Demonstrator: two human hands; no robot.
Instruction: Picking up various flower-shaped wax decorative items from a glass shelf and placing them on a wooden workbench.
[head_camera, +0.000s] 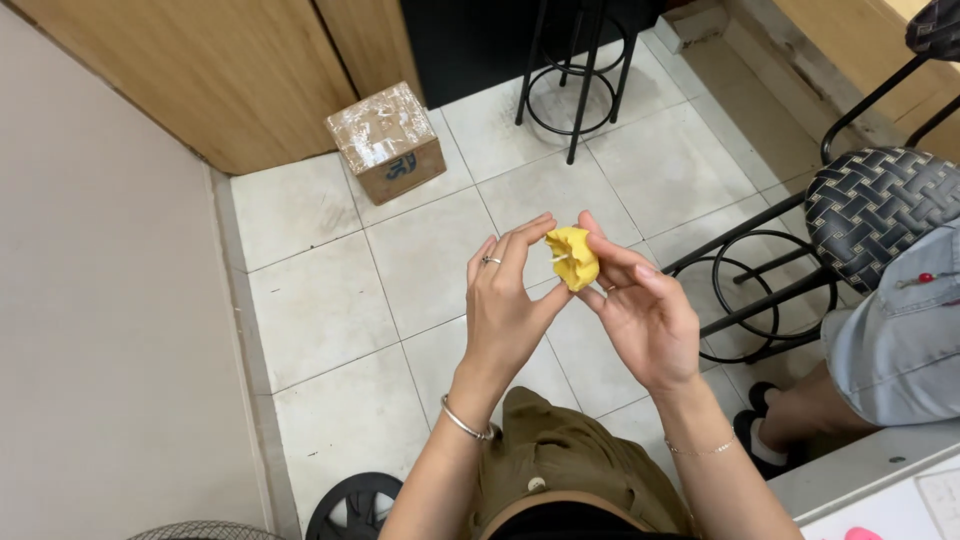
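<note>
A small yellow crumpled piece (573, 257), like soft fabric or petals with a thin pale stick in it, is held up in front of me over the tiled floor. My left hand (506, 303) pinches its left side with the fingertips; a ring sits on one finger and a bangle on the wrist. From the right, my right hand (644, 314) holds the same piece between thumb and fingers, with a thin bracelet at its wrist.
A taped cardboard box (387, 142) stands on the floor by the wooden panel. A black metal stool (577, 75) is behind it, a woven-seat stool (878, 205) at right. Another person's leg in denim shorts (893, 342) is at right. A fan base (352, 505) lies below.
</note>
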